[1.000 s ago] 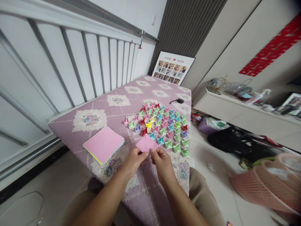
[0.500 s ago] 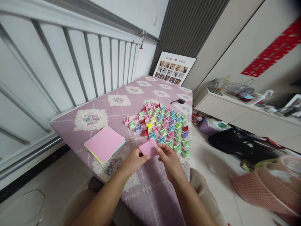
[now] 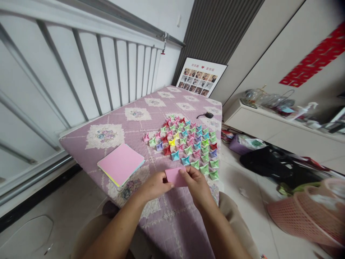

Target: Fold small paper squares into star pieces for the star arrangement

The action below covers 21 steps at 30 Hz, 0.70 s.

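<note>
Fingers of both hands are clamped on a small pink paper, the left hand gripping its left end and the right hand pinching it near its upper right corner. The paper is held just above the near part of the counter, close to the nearest row of folded pieces. It looks doubled into a flat oblong, so it seems only partly folded; how many creases it has is hidden by the hands. Dozens of the folded pieces, green, blue, pink, red, yellow and purple, stand in slanting rows with their points up, and these look finished. To the left, well apart from them, lies a stack of flat sheets, pink on top with yellow and blue edges showing; these appear unfolded, and their count cannot be told.
</note>
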Available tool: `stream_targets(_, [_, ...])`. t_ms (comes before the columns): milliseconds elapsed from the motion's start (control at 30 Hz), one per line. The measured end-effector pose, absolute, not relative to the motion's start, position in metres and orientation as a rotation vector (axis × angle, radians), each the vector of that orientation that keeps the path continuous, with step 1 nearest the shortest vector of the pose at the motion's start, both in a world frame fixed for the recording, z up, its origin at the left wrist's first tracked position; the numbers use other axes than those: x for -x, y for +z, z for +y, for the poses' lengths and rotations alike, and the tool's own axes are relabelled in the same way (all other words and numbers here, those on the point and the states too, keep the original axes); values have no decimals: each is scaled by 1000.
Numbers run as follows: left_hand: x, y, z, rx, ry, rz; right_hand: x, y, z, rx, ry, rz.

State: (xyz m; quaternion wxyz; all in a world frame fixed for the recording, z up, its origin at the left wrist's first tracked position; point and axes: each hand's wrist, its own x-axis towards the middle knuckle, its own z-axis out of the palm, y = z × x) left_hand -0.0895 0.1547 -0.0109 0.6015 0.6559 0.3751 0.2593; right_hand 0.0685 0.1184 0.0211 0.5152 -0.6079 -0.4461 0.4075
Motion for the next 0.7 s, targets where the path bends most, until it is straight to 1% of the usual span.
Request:
stream_targets(100, [88,-13,155,-1474,604,852,-68,19,119,1483,943,-1069])
stream_targets(300, [88,-18,160,-1231,804,836,-70,16,119,1529,1006,-1085])
stream_targets(433, [89,-21,162,-1127,861,848,-70,9,118,1536,1040,-1060])
stream_targets(567, [87,-21,161,-1073,891,885,-67,8,119,1459,1132,-870])
stream_targets(700, [83,-19,162,-937,1013,959,-59,6,116,1335,1297,-583])
